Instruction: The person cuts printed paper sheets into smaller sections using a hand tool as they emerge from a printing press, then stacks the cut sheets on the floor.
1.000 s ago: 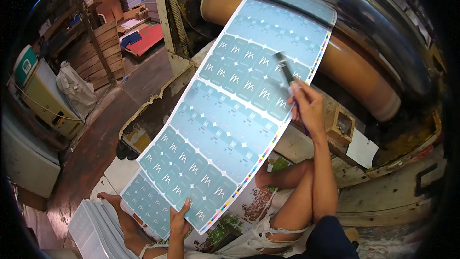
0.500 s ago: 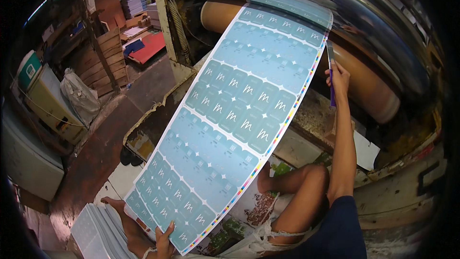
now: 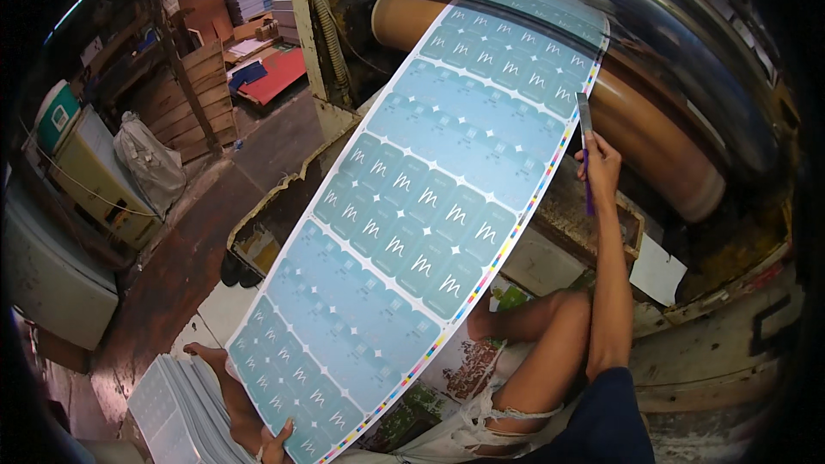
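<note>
A long printed sheet (image 3: 412,198), pale blue and green with white marks and a coloured strip along its right edge, hangs from between the big rollers down to my lap. My left hand (image 3: 277,443) grips its lower edge, thumb on top; the fingers beneath are hidden. At the upper right, my right hand (image 3: 601,165) is closed round the purple handle of a knife (image 3: 585,114). Its grey blade points up and lies along the sheet's right edge, close below the rollers. I cannot tell whether the blade cuts into the sheet.
A shiny metal roller (image 3: 687,43) and a brown roller (image 3: 653,129) stand ahead. A stack of similar printed sheets (image 3: 176,408) lies beside my left leg. My bent right leg (image 3: 550,348) is under the sheet. A grey sack (image 3: 148,155) and cabinet stand at far left.
The sheet has come further out of the rollers, down toward me. My left hand has moved lower with its edge; my right hand and knife have moved slightly down and left.
</note>
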Demonstrator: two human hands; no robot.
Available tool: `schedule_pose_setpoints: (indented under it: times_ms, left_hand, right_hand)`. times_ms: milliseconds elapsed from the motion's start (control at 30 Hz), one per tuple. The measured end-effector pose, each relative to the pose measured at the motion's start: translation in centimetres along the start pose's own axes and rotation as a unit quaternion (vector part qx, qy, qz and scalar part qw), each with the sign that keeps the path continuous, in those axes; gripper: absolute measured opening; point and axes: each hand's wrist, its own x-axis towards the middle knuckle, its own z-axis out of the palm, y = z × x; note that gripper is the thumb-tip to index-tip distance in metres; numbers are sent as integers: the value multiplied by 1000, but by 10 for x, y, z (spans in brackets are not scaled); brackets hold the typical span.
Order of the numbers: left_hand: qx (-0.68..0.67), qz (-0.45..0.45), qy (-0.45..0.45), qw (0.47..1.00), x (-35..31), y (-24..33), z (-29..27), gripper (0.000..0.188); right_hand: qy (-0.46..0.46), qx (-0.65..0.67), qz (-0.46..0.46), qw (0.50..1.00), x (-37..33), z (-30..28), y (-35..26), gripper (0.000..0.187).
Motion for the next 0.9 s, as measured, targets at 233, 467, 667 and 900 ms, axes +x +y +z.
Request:
schedule_pose_setpoints:
  times_ms: [233, 467, 667, 900]
  left_hand:
    - [-29, 1, 56, 998, -52, 26, -137, 50]
    - [-2, 11, 49, 999, -75, 41, -284, 58]
    - [34, -27, 123, 991, -95, 41, -326, 61]
    - [149, -53, 138, 978, -82, 15, -325, 60]
  right_hand:
    - [-149, 3, 79, 986, -154, 24, -60, 32]
    - [35, -387, -376, 841, -243, 39, -123, 66]
    - [-245, -446, -466, 724, -240, 49, -123, 82]
    - [-338, -244, -331, 847, -196, 46, -97, 46]
